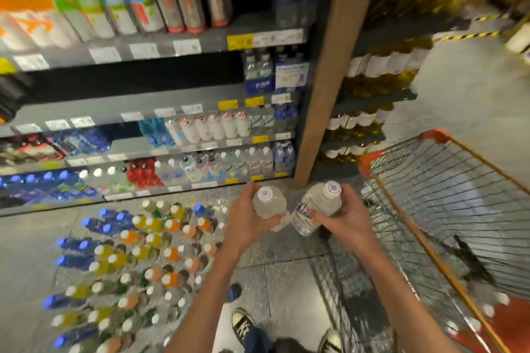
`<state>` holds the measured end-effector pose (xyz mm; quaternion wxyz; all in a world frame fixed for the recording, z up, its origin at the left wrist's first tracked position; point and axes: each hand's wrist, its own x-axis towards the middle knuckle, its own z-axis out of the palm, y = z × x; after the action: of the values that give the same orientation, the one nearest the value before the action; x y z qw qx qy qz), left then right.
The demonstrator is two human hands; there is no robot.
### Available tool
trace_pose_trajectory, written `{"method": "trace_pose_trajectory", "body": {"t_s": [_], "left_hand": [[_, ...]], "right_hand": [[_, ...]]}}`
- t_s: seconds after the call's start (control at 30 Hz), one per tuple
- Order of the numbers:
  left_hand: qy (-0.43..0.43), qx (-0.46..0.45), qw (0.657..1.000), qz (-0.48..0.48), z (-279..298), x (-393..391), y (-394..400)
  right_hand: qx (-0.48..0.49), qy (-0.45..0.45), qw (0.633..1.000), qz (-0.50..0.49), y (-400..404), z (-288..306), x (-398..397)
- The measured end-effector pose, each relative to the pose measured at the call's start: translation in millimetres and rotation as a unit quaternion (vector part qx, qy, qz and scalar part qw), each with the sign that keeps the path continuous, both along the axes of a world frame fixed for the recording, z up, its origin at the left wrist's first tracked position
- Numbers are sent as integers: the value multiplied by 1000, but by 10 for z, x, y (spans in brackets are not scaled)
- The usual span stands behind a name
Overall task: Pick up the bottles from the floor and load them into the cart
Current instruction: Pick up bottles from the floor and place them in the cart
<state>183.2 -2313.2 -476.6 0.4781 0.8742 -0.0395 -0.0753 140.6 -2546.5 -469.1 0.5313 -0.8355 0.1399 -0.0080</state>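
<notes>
Two clear plastic white-capped bottles are mid-carry: the left hand (249,218) grips one (269,201), the right hand (345,216) the other (319,208). Next (a judgement) comes a rightward swing over the orange-rimmed wire cart (447,198); many bottles (137,261) wait on the floor.

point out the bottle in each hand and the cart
left-hand bottle (269,201), head view, on its clear shoulder below the cap
right-hand bottle (321,203), head view, on its upper body
cart (401,210), head view, on its orange near rim
</notes>
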Motion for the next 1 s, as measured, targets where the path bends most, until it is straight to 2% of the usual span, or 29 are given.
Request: {"method": "trace_pose_trajectory", "body": {"t_s": [0.2,0.37,0.5,0.8,1.0], "left_hand": [[-19,33,999,-11,651,-315,-758],[-31,-5,999,-20,813,-650,-1438],[-15,-35,995,-89,870,-807,-2079],[-13,-38,971,-235,727,-507,-3414],[9,-32,945,-325,408,-281,-4270]], "right_hand": [[-2,-45,999,-22,-859,613,-423],[4,-64,994,-90,-1661,774,-917],[-24,-59,982,-175,-2274,753,-1394],[-89,-15,935,-342,-3174,617,-1974],[-87,26,893,-441,-3590,524,-2184]]}}
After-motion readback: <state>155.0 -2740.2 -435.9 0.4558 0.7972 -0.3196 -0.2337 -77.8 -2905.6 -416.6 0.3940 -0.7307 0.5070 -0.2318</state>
